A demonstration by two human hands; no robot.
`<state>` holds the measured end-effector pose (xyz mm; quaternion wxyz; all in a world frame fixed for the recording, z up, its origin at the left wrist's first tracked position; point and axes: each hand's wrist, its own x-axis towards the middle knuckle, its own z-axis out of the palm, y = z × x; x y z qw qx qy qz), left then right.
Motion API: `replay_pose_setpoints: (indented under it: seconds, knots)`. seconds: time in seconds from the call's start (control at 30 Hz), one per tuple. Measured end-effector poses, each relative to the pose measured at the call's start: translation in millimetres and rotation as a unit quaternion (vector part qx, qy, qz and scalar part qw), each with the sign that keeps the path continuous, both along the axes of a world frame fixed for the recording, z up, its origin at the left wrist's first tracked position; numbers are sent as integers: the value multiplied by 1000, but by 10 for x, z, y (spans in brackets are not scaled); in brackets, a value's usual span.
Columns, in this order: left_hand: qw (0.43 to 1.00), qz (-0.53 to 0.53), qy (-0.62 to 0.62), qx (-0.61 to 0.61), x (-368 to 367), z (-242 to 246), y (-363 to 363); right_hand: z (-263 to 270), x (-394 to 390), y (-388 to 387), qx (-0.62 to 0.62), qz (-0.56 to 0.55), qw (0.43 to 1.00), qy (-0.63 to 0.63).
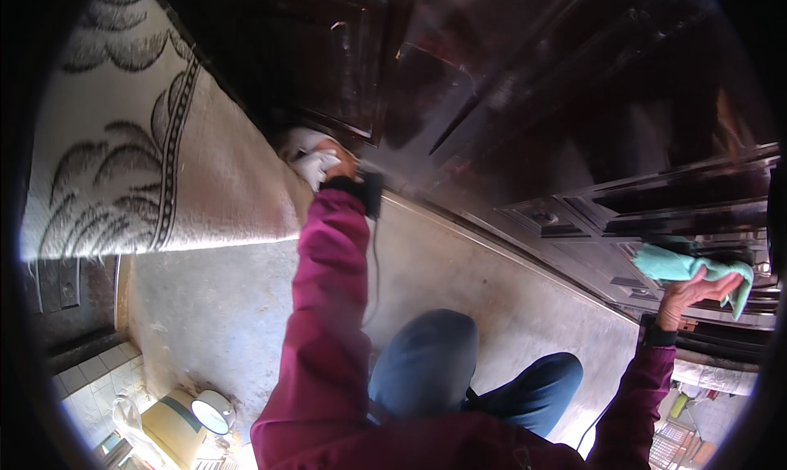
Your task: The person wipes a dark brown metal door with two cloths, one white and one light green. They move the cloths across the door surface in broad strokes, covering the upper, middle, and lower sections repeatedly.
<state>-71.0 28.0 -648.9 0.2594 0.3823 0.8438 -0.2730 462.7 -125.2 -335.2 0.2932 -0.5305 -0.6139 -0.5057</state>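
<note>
My left hand grips a crumpled white cloth. It is against the lower part of a dark, glossy wooden panel with a recessed frame, right beside the edge of a patterned cover. Off to the right, my right hand holds a mint-green cloth near the dark wooden furniture front, which has small drawer-like panels. Whether the green cloth touches the furniture is hard to tell. Dark cuffs and boxes with cables sit at both wrists.
A white fabric cover with grey leaf patterns hangs at the left. Below lies a worn bare floor. A yellowish container and a white enamel-looking pot stand at lower left. My bent knees are close to the furniture.
</note>
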Motion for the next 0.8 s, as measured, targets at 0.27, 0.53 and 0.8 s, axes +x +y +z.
replay_pose_setpoints:
  seconds: [0.27,0.53,0.8]
  knots:
    - [956,-144,86,-240,1194,980,-410,-339,26,-21,-61,90,993,37]
    - [902,-150,404,25,1403,1555,-596,-634,14,60,-87,73,993,11]
    - [509,-279,742,336,1263,2563,-815,230,185,-26,93,98,990,33]
